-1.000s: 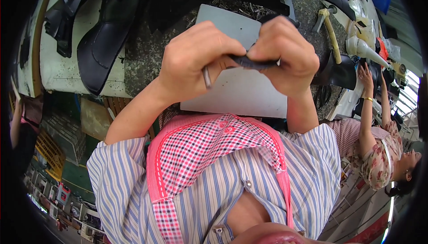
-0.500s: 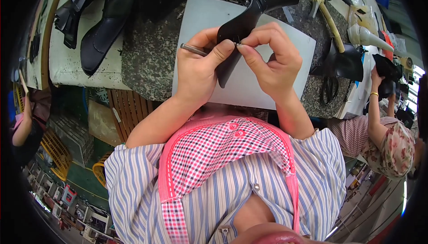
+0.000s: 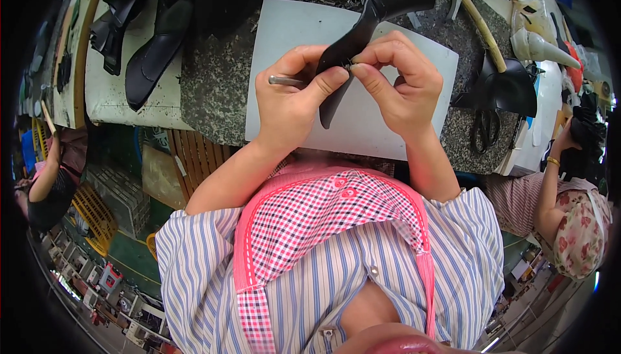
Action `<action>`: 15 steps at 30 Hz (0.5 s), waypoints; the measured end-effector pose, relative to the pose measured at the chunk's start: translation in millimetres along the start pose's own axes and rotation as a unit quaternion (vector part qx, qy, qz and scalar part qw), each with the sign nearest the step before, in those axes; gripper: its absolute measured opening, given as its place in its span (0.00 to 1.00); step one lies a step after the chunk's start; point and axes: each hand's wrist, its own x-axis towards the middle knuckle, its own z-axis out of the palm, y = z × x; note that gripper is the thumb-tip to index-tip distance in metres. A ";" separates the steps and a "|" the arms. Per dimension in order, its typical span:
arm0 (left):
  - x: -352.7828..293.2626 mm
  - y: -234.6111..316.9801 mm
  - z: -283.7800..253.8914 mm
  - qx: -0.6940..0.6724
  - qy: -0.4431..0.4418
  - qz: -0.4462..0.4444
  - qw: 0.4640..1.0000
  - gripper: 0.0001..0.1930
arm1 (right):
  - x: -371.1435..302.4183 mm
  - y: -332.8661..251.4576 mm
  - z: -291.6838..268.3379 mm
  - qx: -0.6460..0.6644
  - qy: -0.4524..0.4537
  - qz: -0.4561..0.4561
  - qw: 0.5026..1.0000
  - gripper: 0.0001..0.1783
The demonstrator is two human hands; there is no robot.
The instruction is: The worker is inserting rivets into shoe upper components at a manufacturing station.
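A long black leather shoe upper piece [image 3: 356,38], folded and glossy, is held over a white board [image 3: 284,27] on the bench. My left hand [image 3: 283,108] is closed around its near part, thumb pressed on its face. A slim metal rod [image 3: 284,81] is also tucked in that hand, its end sticking out to the left. Short thin thread ends [image 3: 348,64] stand up from the leather between my thumbs. There my right hand [image 3: 407,89] is closed in a pinch of thumb and forefinger. What lies between those fingertips is too small to make out.
On the speckled stone slab [image 3: 213,89], right of the board, lie a hammer [image 3: 482,27], black-handled scissors [image 3: 484,131] and black leather pieces [image 3: 508,89]. A white bottle [image 3: 546,50] is beyond. Black uppers [image 3: 155,63] lie at left. People work on both sides.
Both hands stay at the leather. My right fingertips have shifted slightly, and the metal rod tilts closer to level. My view has turned a little.
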 end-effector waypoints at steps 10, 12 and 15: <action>10.4 16.4 -7.8 0.239 -0.098 0.161 0.952 0.07 | 42.0 -8.1 -25.0 -0.197 -0.192 -0.123 0.954 0.18; 11.2 11.2 -10.2 0.245 -0.095 0.203 0.943 0.06 | 38.4 -6.1 -21.2 -0.063 -0.182 -0.053 0.980 0.12; 16.0 12.6 0.0 0.297 -0.081 0.266 0.914 0.08 | 29.5 -16.7 -22.0 -0.031 -0.049 -0.016 0.998 0.09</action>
